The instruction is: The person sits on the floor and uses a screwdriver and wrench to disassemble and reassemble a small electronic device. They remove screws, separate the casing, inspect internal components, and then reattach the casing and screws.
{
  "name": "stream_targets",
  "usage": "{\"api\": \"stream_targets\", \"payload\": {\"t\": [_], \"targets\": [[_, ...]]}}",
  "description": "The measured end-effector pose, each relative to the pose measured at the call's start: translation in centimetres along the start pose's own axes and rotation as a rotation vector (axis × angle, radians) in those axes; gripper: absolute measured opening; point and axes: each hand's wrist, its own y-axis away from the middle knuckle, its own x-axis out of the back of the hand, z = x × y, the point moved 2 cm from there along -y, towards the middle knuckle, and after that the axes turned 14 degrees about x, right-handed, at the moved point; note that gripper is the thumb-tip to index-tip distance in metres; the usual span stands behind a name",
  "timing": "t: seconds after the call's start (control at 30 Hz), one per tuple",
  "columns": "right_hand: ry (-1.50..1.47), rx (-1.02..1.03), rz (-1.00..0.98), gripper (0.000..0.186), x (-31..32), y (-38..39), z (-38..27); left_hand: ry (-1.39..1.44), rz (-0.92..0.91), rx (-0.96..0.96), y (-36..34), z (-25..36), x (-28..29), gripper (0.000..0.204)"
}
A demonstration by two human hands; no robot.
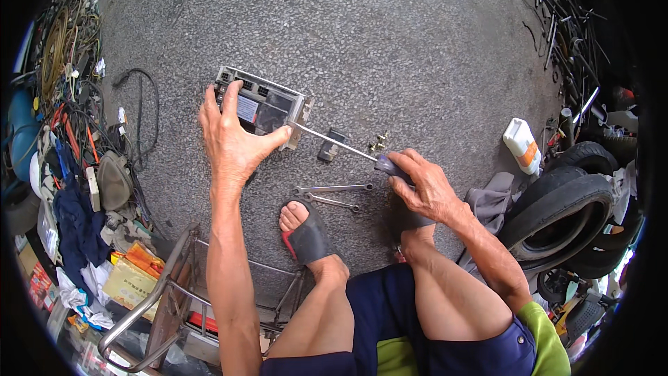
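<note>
A boxy metal-cased electronic unit with several black connector sockets along its far edge rests on the asphalt. My left hand grips it from above, fingers over the left part and thumb at its near right corner. In my right hand is a screwdriver, held by its dark handle. Its long shaft points left, and the tip meets the unit's right end, close to my left thumb. A small black block lies under the shaft, with several brass-coloured screws to its right. Nearer my feet lie two wrenches.
Tangled cables and cloth crowd the left side, with a loose black cable on the ground. A metal-framed stool stands lower left. On the right are a white bottle, old tires, a grey cloth and metal rods.
</note>
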Motion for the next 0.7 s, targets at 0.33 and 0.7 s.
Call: {"api": "stream_targets", "payload": {"t": [0.33, 0.7], "targets": [[-0.317, -0.168, -0.129, 0.043, 0.9, -1.2, 3.7, -0.085, 0.047, -0.12, 1.0, -0.9, -2.5, 0.115], [-0.56, -0.263, -0.142, 0.037, 1.9, -2.7, 4.5, -0.129, -0.029, -0.157, 1.1, -1.5, -2.4, 0.131]]}}
